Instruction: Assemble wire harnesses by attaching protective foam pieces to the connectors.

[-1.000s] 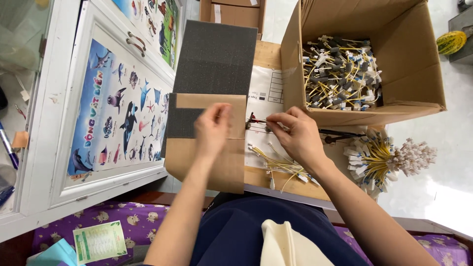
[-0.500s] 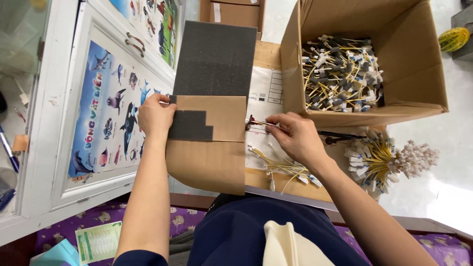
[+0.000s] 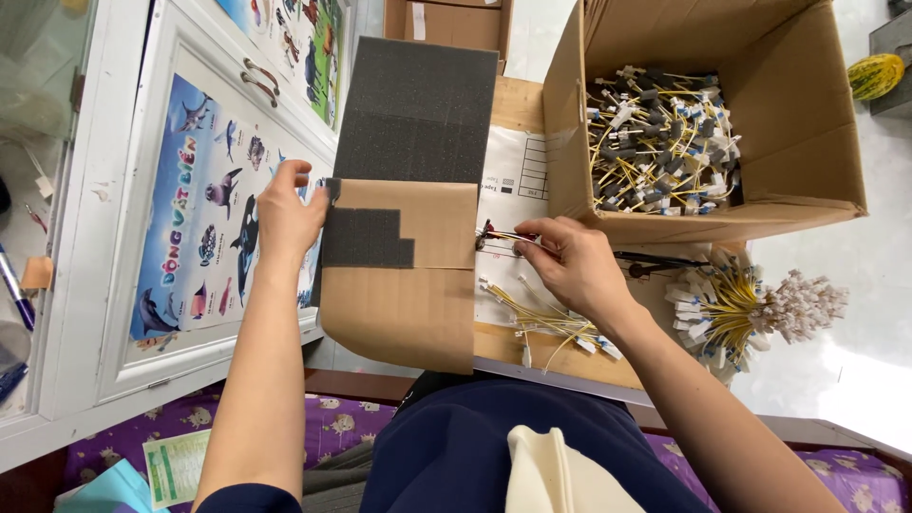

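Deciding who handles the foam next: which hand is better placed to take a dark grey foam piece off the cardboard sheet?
Left, probably. The left hand already touches the dark grey foam piece at its edge, while the right hand is pinching a small dark connector.

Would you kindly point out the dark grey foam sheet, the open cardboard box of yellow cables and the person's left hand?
dark grey foam sheet (image 3: 418, 109), head view, upper middle.
open cardboard box of yellow cables (image 3: 807, 123), head view, right inner wall.
left hand (image 3: 285, 217), head view, back of hand.

foam sheet (image 3: 418, 109) on cardboard (image 3: 404, 285) (box (image 3: 807, 123) right)
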